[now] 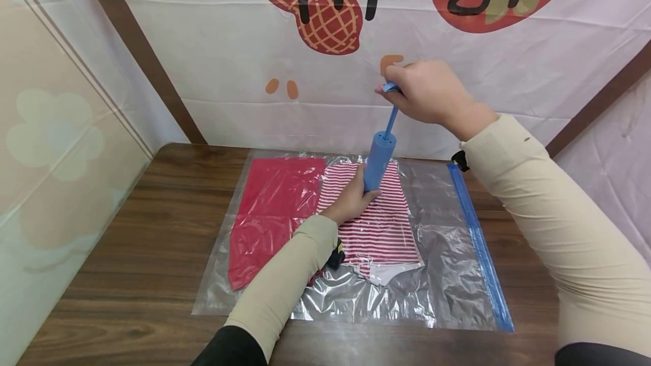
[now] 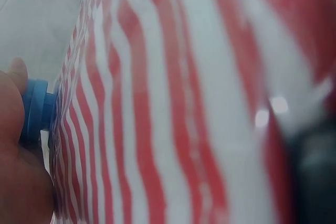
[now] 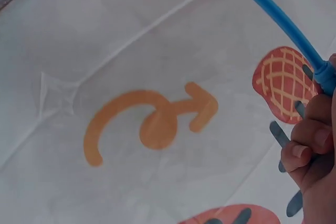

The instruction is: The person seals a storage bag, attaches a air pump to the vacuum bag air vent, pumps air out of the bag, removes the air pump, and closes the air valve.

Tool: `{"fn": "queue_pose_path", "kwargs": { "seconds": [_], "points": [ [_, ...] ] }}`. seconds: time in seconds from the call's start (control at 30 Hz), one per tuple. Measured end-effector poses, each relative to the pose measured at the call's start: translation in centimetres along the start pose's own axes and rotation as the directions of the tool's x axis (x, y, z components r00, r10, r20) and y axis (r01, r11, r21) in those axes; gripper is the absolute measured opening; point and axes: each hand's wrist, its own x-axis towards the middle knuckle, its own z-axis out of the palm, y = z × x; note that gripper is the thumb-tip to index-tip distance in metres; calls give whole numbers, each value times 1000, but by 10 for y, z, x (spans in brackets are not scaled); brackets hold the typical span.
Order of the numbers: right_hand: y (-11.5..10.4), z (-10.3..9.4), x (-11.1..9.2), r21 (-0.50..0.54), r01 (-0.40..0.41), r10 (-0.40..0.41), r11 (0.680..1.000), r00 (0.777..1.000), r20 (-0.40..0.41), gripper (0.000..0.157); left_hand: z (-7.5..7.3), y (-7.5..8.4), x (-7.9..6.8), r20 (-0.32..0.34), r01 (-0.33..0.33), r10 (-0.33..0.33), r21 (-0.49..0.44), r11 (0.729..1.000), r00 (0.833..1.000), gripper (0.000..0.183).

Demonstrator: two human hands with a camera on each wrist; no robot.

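A blue hand pump (image 1: 379, 160) stands tilted on a clear plastic storage bag (image 1: 447, 258), its rod drawn far out. Around the lower end of the barrel my left hand (image 1: 351, 199) holds the pump. High above it, my right hand (image 1: 429, 94) grips the pump's handle. The left wrist view has the blue pump base (image 2: 34, 108) against the bag, beside the thumb. In the right wrist view the rod (image 3: 278, 19) runs up to the curled fingers (image 3: 317, 129). Inside the bag lie a folded red cloth item (image 1: 274, 208) and a red-and-white striped one (image 1: 381, 236).
The bag lies flat on a brown wooden table (image 1: 117, 264). A blue zip strip (image 1: 478, 247) closes off its right edge. Right behind the table hangs a white printed curtain (image 1: 218, 44), and a pale floral panel (image 1: 56, 129) stands at the left.
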Motion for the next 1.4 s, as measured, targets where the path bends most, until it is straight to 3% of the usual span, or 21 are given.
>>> {"fn": "queue_pose_path", "kwargs": {
  "seconds": [0.3, 0.7, 1.27, 1.4],
  "points": [
    [0, -32, 8, -10, -32, 32, 999, 999, 41, 25, 0, 3, 1, 15, 25, -25, -22, 999, 1000, 71],
    [0, -63, 21, -125, -53, 64, 991, 994, 86, 26, 1, 1, 0, -8, 9, -9, -5, 1000, 1000, 68],
    [-1, -78, 27, -161, -85, 98, 983, 992, 73, 34, 1, 1, -1, -15, 23, -23, -6, 1000, 1000, 69],
    [-2, -76, 26, -178, -70, 77, 982, 997, 31, 35, 2, 0, 0, -21, 25, -25, -4, 1000, 999, 70]
  ]
}}
